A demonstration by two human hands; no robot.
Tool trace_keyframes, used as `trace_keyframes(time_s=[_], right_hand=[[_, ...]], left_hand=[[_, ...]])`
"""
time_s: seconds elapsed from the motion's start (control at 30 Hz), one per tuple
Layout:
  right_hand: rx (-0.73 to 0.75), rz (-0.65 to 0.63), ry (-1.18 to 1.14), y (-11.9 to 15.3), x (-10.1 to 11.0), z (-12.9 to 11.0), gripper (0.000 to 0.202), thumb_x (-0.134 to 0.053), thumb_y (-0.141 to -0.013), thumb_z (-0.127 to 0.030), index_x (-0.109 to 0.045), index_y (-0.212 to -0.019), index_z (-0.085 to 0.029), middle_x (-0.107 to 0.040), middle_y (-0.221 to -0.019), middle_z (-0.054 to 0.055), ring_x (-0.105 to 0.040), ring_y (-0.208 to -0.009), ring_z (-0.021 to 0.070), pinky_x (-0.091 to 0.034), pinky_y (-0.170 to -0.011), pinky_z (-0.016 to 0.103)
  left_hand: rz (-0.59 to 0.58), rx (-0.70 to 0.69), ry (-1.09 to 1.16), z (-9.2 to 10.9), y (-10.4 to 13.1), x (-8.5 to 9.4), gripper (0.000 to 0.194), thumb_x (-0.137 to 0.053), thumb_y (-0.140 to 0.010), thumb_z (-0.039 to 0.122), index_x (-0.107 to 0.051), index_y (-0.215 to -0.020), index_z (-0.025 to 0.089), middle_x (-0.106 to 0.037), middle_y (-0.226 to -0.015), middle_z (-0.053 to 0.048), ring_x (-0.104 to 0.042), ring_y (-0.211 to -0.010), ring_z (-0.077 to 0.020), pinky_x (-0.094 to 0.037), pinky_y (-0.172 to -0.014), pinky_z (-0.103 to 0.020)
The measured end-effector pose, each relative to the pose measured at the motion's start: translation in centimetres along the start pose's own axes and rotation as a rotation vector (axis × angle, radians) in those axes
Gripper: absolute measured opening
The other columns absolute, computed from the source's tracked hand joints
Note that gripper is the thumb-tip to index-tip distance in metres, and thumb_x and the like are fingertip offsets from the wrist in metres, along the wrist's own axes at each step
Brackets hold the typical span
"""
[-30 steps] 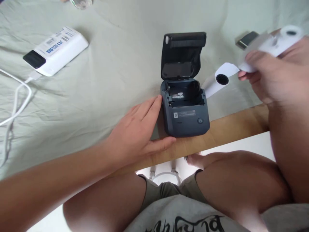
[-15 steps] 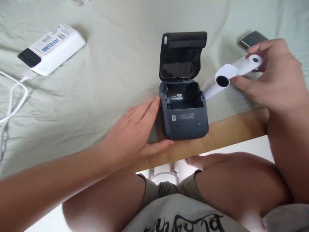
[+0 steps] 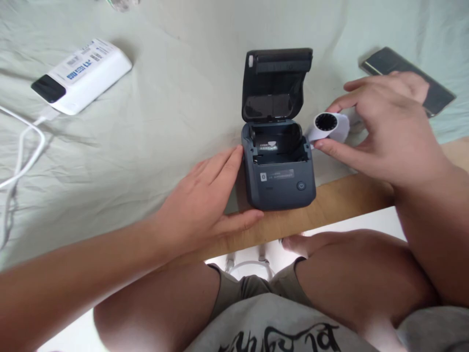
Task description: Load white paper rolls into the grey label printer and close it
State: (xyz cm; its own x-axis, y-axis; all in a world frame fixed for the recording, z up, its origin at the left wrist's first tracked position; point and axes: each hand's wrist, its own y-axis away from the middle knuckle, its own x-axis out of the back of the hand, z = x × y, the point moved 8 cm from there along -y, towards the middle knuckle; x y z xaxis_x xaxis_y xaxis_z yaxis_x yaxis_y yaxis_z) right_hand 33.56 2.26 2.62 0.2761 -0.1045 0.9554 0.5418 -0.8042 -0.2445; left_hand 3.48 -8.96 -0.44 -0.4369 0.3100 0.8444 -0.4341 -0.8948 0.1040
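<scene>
A dark label printer (image 3: 280, 188) sits at the table's front edge with its lid (image 3: 276, 88) tipped up. Its inner bay is exposed, and no roll shows there. My left hand (image 3: 205, 195) lies along the printer's left side, fingers stretched out against it and thumb by its front corner. Just right of the printer, my right hand (image 3: 388, 122) pinches a white paper roll (image 3: 340, 128) with a black core between thumb and index finger. The roll's core end faces up. Part of its paper and whatever lies behind it are hidden by the fingers.
A dark phone (image 3: 441, 95) lies beyond my right hand. At the left is a white power bank (image 3: 98, 73) with a white cable (image 3: 38, 134) plugged in. A clear object (image 3: 122, 4) is cut off at the top edge. The cloth (image 3: 190, 98) is wrinkled.
My right hand has shifted left from the narrower white roll to the black-cored one and closed on it. The narrower roll no longer shows clearly. More of the phone is visible. My left hand stays put.
</scene>
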Motion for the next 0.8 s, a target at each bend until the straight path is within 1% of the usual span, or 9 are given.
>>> trace_keyframes(time_s=[0.07,0.17,0.27,0.33,0.4,0.5,0.6,0.7,0.8], right_hand=[[-0.019,0.027,-0.004,0.1,0.3,-0.4,0.064,-0.07,-0.114,-0.083,-0.083,-0.146,-0.029,-0.085,-0.155,0.023,-0.079,-0.16,0.0465,-0.053,-0.142,0.076],[-0.052,0.033,0.002,0.3,0.7,-0.9,0.062,-0.071,-0.114,-0.083,-0.082,-0.148,-0.031,-0.085,-0.158,0.021,-0.082,-0.15,0.0409,-0.056,-0.142,0.071],[-0.05,0.007,-0.013,0.5,0.5,-1.2,0.059,-0.071,-0.115,-0.079,-0.078,-0.152,-0.034,-0.084,-0.165,0.019,-0.08,-0.158,0.0422,-0.052,-0.145,0.076],[-0.056,0.008,-0.027,0.7,0.4,-1.1,0.057,-0.073,-0.114,-0.079,-0.077,-0.149,-0.034,-0.084,-0.165,0.018,-0.079,-0.159,0.0437,-0.05,-0.146,0.08],[-0.085,0.016,-0.029,0.8,0.4,-0.7,0.057,-0.074,-0.112,-0.08,-0.076,-0.146,-0.034,-0.084,-0.163,0.018,-0.08,-0.155,0.0433,-0.051,-0.146,0.082],[-0.111,0.021,-0.005,1.0,0.6,-0.7,0.055,-0.076,-0.113,-0.079,-0.077,-0.144,-0.033,-0.085,-0.16,0.017,-0.083,-0.147,0.0406,-0.056,-0.143,0.079],[-0.073,0.053,0.032,0.8,1.3,-1.6,0.05,-0.075,-0.114,-0.075,-0.08,-0.142,-0.033,-0.088,-0.15,0.016,-0.087,-0.132,0.0364,-0.068,-0.128,0.067],[0.032,0.124,0.04,0.5,2.0,-2.8,0.043,-0.072,-0.117,-0.069,-0.084,-0.14,-0.034,-0.089,-0.136,0.015,-0.086,-0.116,0.032,-0.072,-0.106,0.055],[0.106,0.171,0.059,0.4,2.2,-3.3,0.041,-0.069,-0.119,-0.063,-0.087,-0.143,-0.036,-0.088,-0.132,0.015,-0.084,-0.119,0.0318,-0.072,-0.109,0.056]], left_hand=[[0.032,-0.005,0.007,-0.1,0.0,0.4,0.108,-0.078,-0.114,0.079,-0.048,-0.199,0.019,-0.061,-0.201,-0.021,-0.065,-0.182,-0.0495,-0.055,-0.156,-0.065],[0.083,-0.003,0.0,-0.2,0.1,0.4,0.105,-0.077,-0.114,0.078,-0.05,-0.198,0.021,-0.062,-0.2,-0.02,-0.065,-0.182,-0.049,-0.055,-0.156,-0.065],[0.045,-0.004,-0.023,-0.3,0.2,-0.7,0.108,-0.079,-0.113,0.078,-0.048,-0.199,0.021,-0.061,-0.201,-0.021,-0.064,-0.182,-0.0501,-0.057,-0.154,-0.066],[0.104,0.004,-0.045,-0.5,0.3,-0.6,0.111,-0.082,-0.111,0.078,-0.047,-0.199,0.02,-0.063,-0.198,-0.022,-0.065,-0.18,-0.0507,-0.058,-0.153,-0.067],[0.139,0.003,-0.057,-0.6,0.4,-0.5,0.113,-0.084,-0.111,0.077,-0.046,-0.199,0.019,-0.063,-0.197,-0.023,-0.065,-0.18,-0.0509,-0.057,-0.153,-0.066],[0.096,-0.005,-0.044,-0.6,0.4,-0.3,0.109,-0.081,-0.114,0.077,-0.047,-0.199,0.019,-0.062,-0.199,-0.023,-0.065,-0.181,-0.0497,-0.057,-0.153,-0.064],[0.04,-0.046,-0.019,-0.2,0.4,-0.4,0.11,-0.076,-0.117,0.079,-0.045,-0.199,0.012,-0.061,-0.199,-0.026,-0.065,-0.182,-0.0488,-0.056,-0.155,-0.061],[0.126,-0.012,-0.048,-0.3,0.4,0.0,0.108,-0.078,-0.114,0.075,-0.049,-0.196,0.011,-0.065,-0.195,-0.027,-0.068,-0.179,-0.0488,-0.058,-0.153,-0.062],[0.092,0.014,-0.054,-0.4,0.4,-0.3,0.109,-0.081,-0.112,0.078,-0.05,-0.196,0.016,-0.064,-0.197,-0.024,-0.068,-0.178,-0.0495,-0.06,-0.151,-0.064]])
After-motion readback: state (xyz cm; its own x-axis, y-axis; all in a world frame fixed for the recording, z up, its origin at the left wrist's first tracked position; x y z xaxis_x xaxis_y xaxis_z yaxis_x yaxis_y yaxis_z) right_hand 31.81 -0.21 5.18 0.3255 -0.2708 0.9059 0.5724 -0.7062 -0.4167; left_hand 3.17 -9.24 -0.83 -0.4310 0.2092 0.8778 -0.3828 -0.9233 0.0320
